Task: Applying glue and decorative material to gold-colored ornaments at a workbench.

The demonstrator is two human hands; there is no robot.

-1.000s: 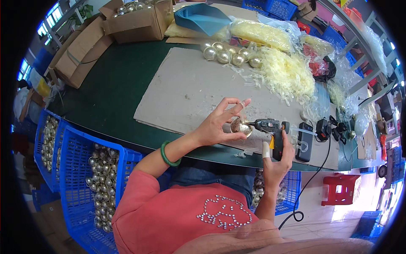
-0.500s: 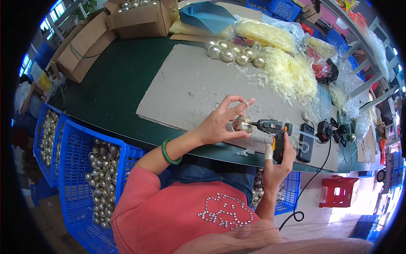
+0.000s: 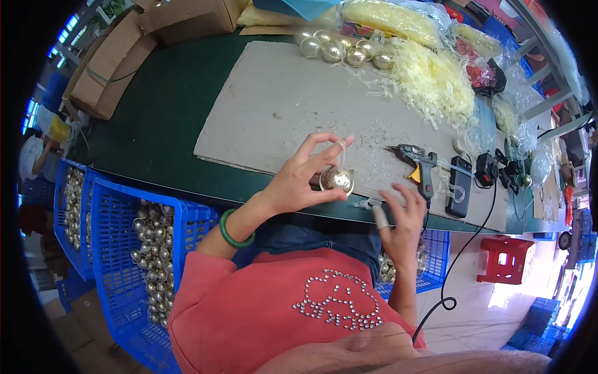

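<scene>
A green-topped bench [image 3: 156,118] is seen from above, with a grey cardboard sheet [image 3: 293,106] laid across its middle. Brown cardboard boxes [image 3: 106,75] are stacked at the far left of the bench, and a row of pale gold baubles [image 3: 339,50] is lined up at the far edge of the sheet, beside a heap of pale yellow shredded strips [image 3: 436,81]. Blue plastic crates [image 3: 118,249] filled with shiny baubles are placed on the left, below the near edge of the bench.

A gold glittery bauble [image 3: 337,179] is held over the near edge of the cardboard sheet by the left hand [image 3: 305,177], gripped between thumb and fingers, while a thin looped string at its top is pinched by the raised fingertips [image 3: 339,142]. A green bangle [image 3: 232,229] is worn on that wrist. The right hand [image 3: 402,215] is spread loosely open, holding nothing, just right of the bauble and just near of a glue gun [image 3: 417,162] that lies on the sheet. A black phone-shaped device [image 3: 460,187] is set down to the right of the glue gun, and a black cable [image 3: 467,249] is hung over the bench edge.
</scene>
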